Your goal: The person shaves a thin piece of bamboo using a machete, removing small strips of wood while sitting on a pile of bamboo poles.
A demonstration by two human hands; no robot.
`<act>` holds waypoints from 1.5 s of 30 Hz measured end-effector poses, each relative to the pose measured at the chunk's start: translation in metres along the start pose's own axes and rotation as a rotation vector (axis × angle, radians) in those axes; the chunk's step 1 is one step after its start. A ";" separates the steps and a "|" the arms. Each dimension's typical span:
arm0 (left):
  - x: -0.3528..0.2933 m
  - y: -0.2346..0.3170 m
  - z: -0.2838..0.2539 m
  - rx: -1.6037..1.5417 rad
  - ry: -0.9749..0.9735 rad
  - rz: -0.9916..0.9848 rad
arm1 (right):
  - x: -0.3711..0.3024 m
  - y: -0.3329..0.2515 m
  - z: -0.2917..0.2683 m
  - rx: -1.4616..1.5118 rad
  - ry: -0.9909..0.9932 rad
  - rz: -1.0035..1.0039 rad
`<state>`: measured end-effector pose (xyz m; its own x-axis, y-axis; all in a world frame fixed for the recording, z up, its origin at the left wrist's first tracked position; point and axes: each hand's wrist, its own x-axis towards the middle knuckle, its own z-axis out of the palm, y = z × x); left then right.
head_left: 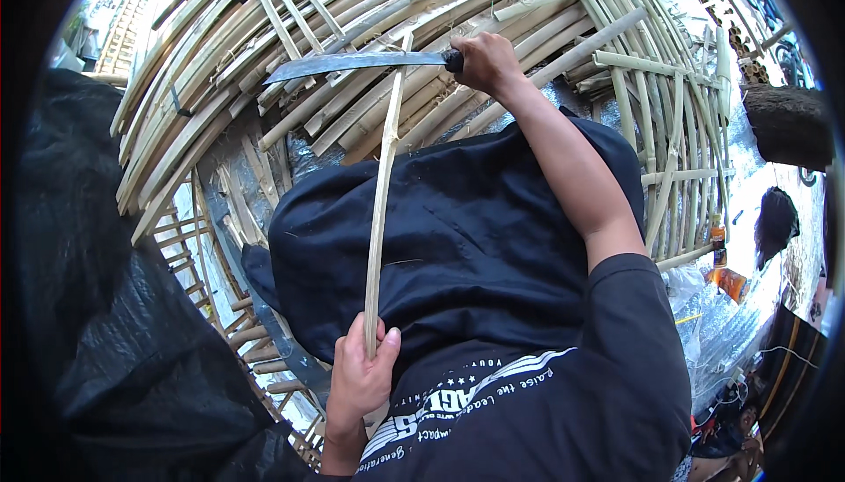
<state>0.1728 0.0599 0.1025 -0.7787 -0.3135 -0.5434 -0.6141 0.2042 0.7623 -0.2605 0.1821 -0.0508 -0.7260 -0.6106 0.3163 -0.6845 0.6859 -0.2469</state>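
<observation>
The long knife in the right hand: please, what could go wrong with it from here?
The knife crosses the stick near its far end; if it slips, it might slide along the stick toward the lap. The left hand grips the near end bare, so a sharp edge or splinter could perhaps hurt it.

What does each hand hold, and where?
Left hand: pale, slender bamboo strip, by its lower end. Right hand: long, grey-bladed metal knife, by its dark handle.

1. My black shirt (563, 416) bears white lettering (440, 403): big block capitals, smaller handwritten-looking words, with stars (484, 378) and stripes (528, 362).
2. On the bottle (717, 234) to my right, print is too small to read.
</observation>
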 end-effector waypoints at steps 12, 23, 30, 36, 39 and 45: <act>-0.011 -0.021 -0.001 -0.100 -0.040 -0.029 | 0.001 0.006 -0.009 0.106 0.056 0.088; -0.041 -0.036 -0.011 -0.085 -0.015 0.157 | 0.015 0.031 -0.027 -0.007 -0.110 0.365; -0.007 -0.050 -0.009 -0.716 -0.098 -0.085 | 0.002 -0.005 -0.026 0.384 0.205 0.233; 0.011 -0.059 0.003 -0.515 -0.171 -0.168 | -0.025 -0.056 -0.042 0.375 0.035 0.017; 0.010 -0.055 0.018 -0.296 -0.067 -0.050 | -0.033 -0.070 -0.050 0.366 -0.011 -0.032; 0.012 -0.065 0.031 -0.048 0.128 0.017 | -0.049 -0.088 -0.045 0.246 -0.135 -0.183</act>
<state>0.1993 0.0720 0.0354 -0.7644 -0.4266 -0.4834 -0.5918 0.1667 0.7887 -0.1618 0.1695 -0.0029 -0.5802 -0.7733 0.2558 -0.7881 0.4538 -0.4159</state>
